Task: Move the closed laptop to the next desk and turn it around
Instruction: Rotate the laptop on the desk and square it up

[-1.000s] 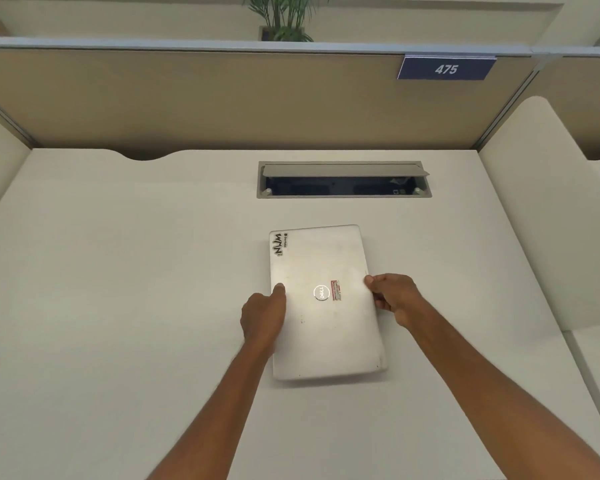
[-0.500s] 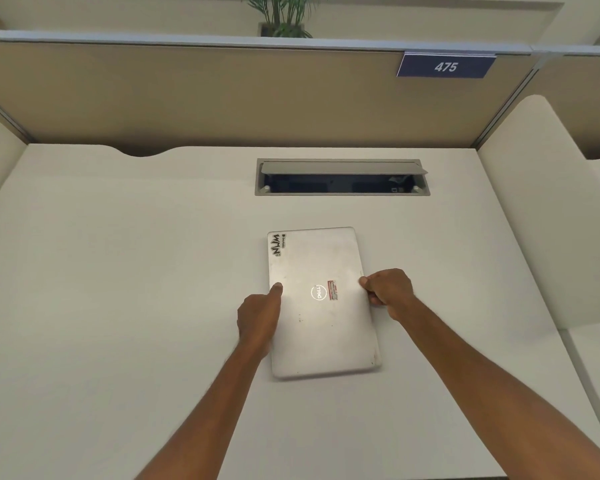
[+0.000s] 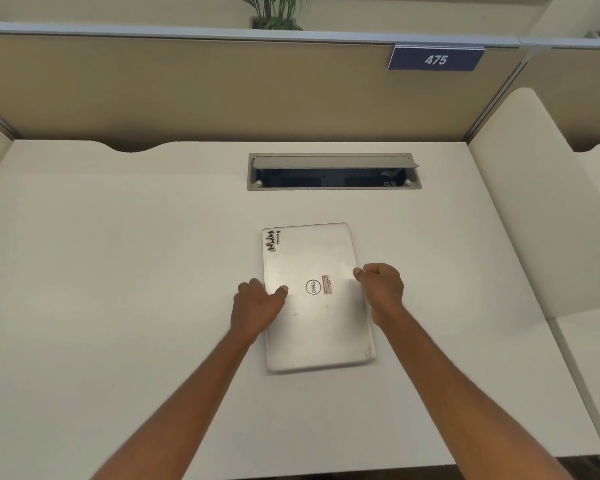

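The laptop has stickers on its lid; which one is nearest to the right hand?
The red-and-white label, just right of the round logo on the laptop, is nearest the right hand. The black-and-white sticker sits in the far left corner.

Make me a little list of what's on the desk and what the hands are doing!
laptop: silver laptop, closed, flat on the white desk, short edge toward the person
stickers: black-and-white one at a far corner, red one by the round logo
left hand: left hand on the laptop's left edge, thumb on the lid
right hand: right hand curled at the right edge
cable box: cable box behind the laptop, flap open
desk sign: desk sign reading 475
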Tool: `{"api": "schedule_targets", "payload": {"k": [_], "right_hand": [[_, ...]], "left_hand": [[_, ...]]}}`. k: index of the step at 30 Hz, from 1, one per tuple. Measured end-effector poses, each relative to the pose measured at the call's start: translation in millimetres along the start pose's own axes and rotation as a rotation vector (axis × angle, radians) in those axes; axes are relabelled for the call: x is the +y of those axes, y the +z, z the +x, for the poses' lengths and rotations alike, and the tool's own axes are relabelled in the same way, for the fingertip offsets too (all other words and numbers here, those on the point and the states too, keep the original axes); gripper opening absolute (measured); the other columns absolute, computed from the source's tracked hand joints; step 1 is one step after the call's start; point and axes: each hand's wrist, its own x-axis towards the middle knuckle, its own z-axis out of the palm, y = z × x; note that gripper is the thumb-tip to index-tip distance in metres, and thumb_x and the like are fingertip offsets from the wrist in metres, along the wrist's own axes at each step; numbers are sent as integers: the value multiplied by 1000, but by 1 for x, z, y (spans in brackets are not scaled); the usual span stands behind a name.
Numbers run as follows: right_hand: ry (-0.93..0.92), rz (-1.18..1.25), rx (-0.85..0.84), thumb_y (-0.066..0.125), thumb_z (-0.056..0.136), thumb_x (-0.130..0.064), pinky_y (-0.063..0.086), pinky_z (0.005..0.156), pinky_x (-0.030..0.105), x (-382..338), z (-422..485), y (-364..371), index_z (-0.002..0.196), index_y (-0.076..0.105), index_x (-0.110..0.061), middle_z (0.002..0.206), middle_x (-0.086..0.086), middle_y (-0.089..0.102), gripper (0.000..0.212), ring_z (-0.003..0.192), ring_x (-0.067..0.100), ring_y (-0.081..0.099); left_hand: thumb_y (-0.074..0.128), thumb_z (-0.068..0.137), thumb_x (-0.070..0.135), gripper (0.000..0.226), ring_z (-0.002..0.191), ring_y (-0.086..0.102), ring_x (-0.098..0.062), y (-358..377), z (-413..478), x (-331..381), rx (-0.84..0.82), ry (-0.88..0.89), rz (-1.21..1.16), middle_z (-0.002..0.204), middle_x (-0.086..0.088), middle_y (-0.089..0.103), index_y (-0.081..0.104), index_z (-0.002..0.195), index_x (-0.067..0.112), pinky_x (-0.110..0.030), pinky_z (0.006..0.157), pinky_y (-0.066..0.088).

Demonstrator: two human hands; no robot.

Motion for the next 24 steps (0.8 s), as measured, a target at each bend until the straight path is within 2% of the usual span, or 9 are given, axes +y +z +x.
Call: {"api": "schedule_targets", "payload": {"k": [2, 4, 5, 7, 10, 15, 19, 22, 24], "right_hand": [[84, 208, 11, 74, 92, -16, 48, 71, 39, 2, -17, 3, 78, 55, -24, 79, 1, 53, 26, 74, 30, 47], [202, 407, 4, 73, 93, -6, 42, 62, 39, 10, -35, 8, 75, 51, -23, 73, 3, 46, 32, 68, 28, 41], [278, 506, 0, 71, 94, -3, 45, 61, 36, 15, -46, 11, 81, 57, -18, 76, 4, 50, 25, 67, 26, 45], [422, 677, -4, 68, 97, 1, 57, 72, 36, 28, -71, 15, 106, 65, -5, 93, 7, 61, 12, 81, 21, 57], [534, 786, 12, 65, 98, 3, 60, 92, 43, 46, -100, 18, 123, 65, 3, 105, 10, 63, 25, 104, 26, 61], [672, 779, 11, 69, 97, 2, 57, 97, 41, 65, -129, 24, 124, 66, 5, 98, 12, 59, 27, 90, 22, 59], [752, 791, -6, 72, 95, -2, 56, 99, 39, 78, -142, 31, 129, 65, 1, 109, 15, 60, 35, 100, 25, 59], [773, 817, 16, 71, 95, -1, 54, 97, 34, 77, -139, 38, 127, 68, 1, 94, 10, 58, 32, 81, 20, 54], [767, 808, 51, 71, 96, -2, 54, 100, 34, 77, -134, 41, 123, 68, 0, 99, 11, 60, 28, 80, 18, 56]], "left_hand": [[66, 99, 56, 67, 143, 48, -42, -4, 9, 5, 34, 76, 129, 146, -19, 51, 54, 139, 3, -51, 109, 47], [67, 100, 53, 72, 151, 39, -41, -10, 19, 13, 58, 170, 213, 155, -19, 44, 48, 149, 5, -54, 114, 45], [67, 100, 52, 73, 154, 36, -40, -12, 26, 17, 62, 225, 260, 160, -18, 41, 46, 154, 7, -54, 116, 44], [67, 100, 50, 76, 159, 32, -36, -15, 40, 28, 47, 330, 352, 168, -15, 37, 44, 160, 9, -53, 120, 41], [69, 99, 49, 82, 165, 25, -34, -16, 57, 49, -26, 450, 470, 176, -15, 30, 40, 164, 8, -51, 127, 37], [69, 98, 47, 76, 160, 37, -29, -10, 76, 88, -66, 560, 533, 170, -9, 41, 46, 161, 11, -49, 123, 40], [67, 98, 44, 65, 150, 50, -31, -7, 88, 111, -105, 558, 617, 161, -7, 49, 52, 154, 14, -49, 114, 46], [67, 97, 46, 61, 143, 55, -33, -5, 96, 123, -117, 550, 675, 151, -10, 56, 56, 147, 13, -48, 110, 49], [64, 98, 50, 61, 142, 54, -34, -4, 99, 130, -103, 543, 701, 149, -11, 56, 58, 146, 12, -48, 110, 48]]}}
